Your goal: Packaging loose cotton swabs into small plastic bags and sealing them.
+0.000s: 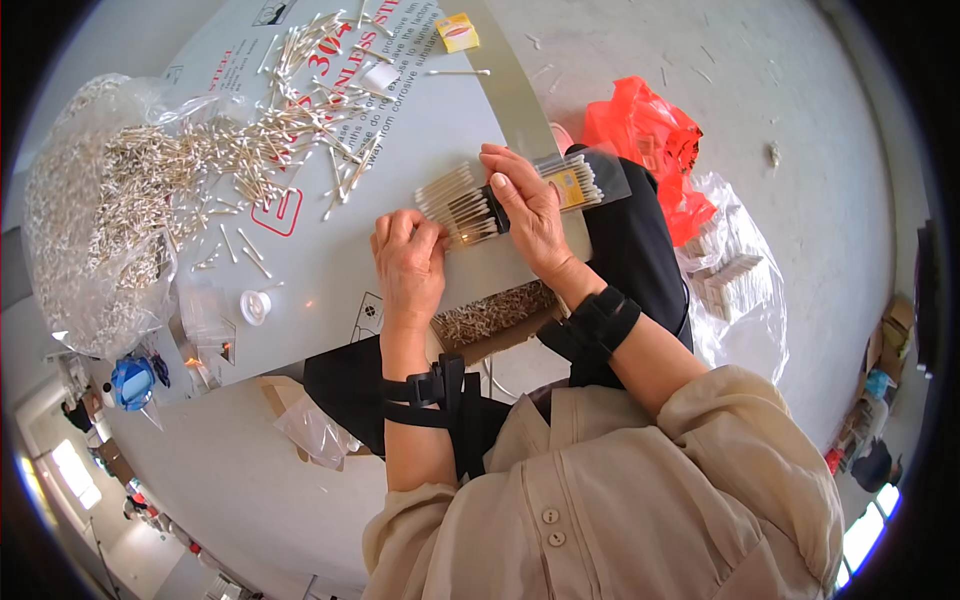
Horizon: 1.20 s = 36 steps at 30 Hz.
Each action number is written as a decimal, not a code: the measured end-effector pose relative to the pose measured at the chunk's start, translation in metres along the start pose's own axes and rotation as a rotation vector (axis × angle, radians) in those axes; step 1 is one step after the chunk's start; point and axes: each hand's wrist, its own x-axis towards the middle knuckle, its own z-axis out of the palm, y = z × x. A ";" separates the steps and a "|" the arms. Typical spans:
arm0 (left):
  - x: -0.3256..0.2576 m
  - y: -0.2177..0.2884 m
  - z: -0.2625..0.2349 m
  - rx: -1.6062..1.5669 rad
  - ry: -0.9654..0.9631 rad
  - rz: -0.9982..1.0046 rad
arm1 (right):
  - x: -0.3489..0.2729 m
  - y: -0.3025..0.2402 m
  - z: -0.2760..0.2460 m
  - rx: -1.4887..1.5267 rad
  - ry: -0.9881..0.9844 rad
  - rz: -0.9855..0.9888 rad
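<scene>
A flat packet of cotton swabs (455,205) lies near the table edge, its swabs lined up side by side with a dark band across them. My right hand (535,215) lies across the packet, thumb and fingers on it; beyond the hand show more white tips, a yellow label (567,188) and clear film (610,175). My left hand (408,265) has its fingers curled, the fingertips pinched at the near left end of the swab row. Its fingertips partly hide what they grip. Black straps with small devices circle both wrists.
Loose cotton swabs (300,130) spread over the table (330,270) from a large clear bag (100,220) at left. A round white lid (255,307) and a yellow box (457,32) are there too. Below the edge sits a box of swabs (495,318); red (640,125) and clear bags stand right.
</scene>
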 end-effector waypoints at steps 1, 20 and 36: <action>0.001 0.000 0.000 0.009 -0.005 -0.001 | 0.000 -0.001 0.001 0.001 0.001 -0.007; -0.024 0.019 0.008 0.105 -0.032 -0.029 | -0.002 0.002 0.000 0.028 0.002 -0.005; -0.008 0.010 0.017 0.057 0.089 -0.018 | -0.004 -0.003 -0.011 -0.145 -0.066 0.019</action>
